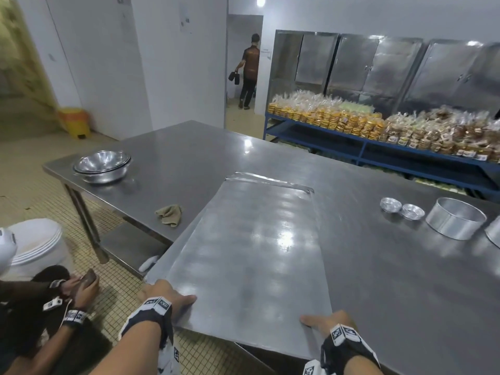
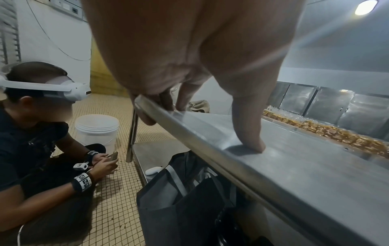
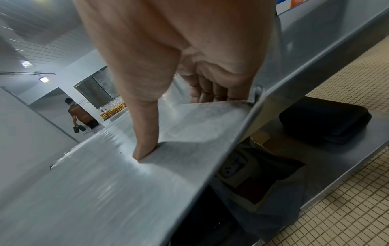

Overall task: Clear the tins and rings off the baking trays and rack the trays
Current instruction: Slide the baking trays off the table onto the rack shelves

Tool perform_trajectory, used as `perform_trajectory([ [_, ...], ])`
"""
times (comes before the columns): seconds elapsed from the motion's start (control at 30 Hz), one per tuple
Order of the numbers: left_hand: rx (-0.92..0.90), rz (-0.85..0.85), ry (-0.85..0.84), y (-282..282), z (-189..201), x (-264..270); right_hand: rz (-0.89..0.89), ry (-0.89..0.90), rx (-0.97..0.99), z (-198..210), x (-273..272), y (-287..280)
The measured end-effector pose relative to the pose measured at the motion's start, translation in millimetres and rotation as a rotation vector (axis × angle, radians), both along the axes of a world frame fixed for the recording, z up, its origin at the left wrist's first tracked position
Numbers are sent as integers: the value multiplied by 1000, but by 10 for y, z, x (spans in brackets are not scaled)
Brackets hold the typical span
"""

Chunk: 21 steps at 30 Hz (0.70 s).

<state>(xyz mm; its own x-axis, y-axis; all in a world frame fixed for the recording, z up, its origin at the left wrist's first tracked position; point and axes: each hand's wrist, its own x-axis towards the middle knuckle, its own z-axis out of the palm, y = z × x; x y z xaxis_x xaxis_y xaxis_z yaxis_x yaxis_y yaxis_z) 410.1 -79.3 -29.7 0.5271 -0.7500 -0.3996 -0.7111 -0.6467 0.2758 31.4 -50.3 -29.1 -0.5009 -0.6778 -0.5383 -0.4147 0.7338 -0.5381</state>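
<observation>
A steel table (image 1: 392, 266) carried stacked baking trays (image 1: 251, 253) overhanging its near edge, nested bowls (image 1: 102, 165) at the far left, a cloth (image 1: 169, 214) beside, and tins (image 1: 391, 205) and rings (image 1: 454, 221) at the right.

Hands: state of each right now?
Left hand: grips the tray, thumb on top, fingers under the edge.
Right hand: grips the same tray's near corner.

Your left hand (image 2: 189, 50) grips near edge of tray (image 2: 305, 174): thumb (image 2: 248, 129) pressed on top, fingers (image 2: 166, 101) curled over far corner. Tray lies over steel table. Below you: dark bag (image 2: 185, 199) on lower shelf. At your left, person (image 2: 42, 149) crouches on tiled floor, phone (image 2: 112, 156) in both hands. White bucket (image 2: 96, 128) stands behind. Packed biscuits (image 2: 328, 133) in background at right.
</observation>
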Motion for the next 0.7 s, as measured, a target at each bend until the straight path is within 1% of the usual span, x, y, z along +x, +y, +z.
perform_trajectory([
  [0.17,-24,20,13,-387,-107,194,-31,-28,31,-53,184,-242],
  [0.27,-8,5,-15,-590,-152,312,-62,-29,63,-65,306,-322],
  [0.37,40,-83,-67,-833,-283,480,-69,3,71,-23,494,-369],
  [0.47,127,-191,-153,-1163,-662,751,-79,29,117,-62,654,-429],
  [0.5,135,-207,-167,-1274,-816,841,-87,24,139,-60,709,-441],
  [0.53,153,-216,-165,-1336,-876,903,-102,25,156,-70,749,-457],
  [0.57,159,-223,-148,-1325,-785,910,-120,22,173,-56,799,-454],
  [0.63,195,-269,-115,-1360,-761,934,-144,39,199,-45,874,-450],
  [0.7,254,-318,-99,-1465,-875,977,-169,65,206,-81,927,-446],
])
